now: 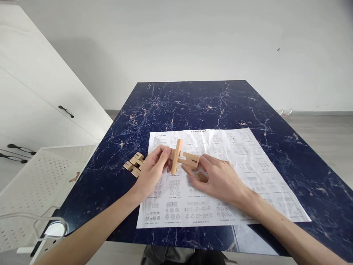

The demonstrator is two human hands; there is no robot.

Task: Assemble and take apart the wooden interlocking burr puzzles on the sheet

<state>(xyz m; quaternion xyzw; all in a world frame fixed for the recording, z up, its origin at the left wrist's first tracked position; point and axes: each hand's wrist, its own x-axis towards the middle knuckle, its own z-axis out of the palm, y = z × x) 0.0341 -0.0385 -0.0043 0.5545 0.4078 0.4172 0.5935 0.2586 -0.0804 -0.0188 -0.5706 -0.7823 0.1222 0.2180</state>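
My left hand (154, 165) pinches a light wooden puzzle piece, its thumb on top. A rounded wooden bar (177, 157) stands tilted across that piece, just past my left fingertips. My right hand (217, 175) grips the end of a notched wooden puzzle piece (191, 160) with a dark numeral on it, which meets the bar from the right. Under my right palm lies another wooden piece (203, 176), partly hidden by the fingers. Left of my left hand, several interlocked wooden pieces (135, 162), one marked 3, rest on the table, partly covered by that hand.
A creased white instruction sheet (234, 198) with printed diagrams lies beneath my hands on the dark blue marbled table (187, 106). To the left are a white perforated basket (30, 180), with a small wooden piece (74, 177) at its edge, and a white cabinet (49, 81) with black handles.
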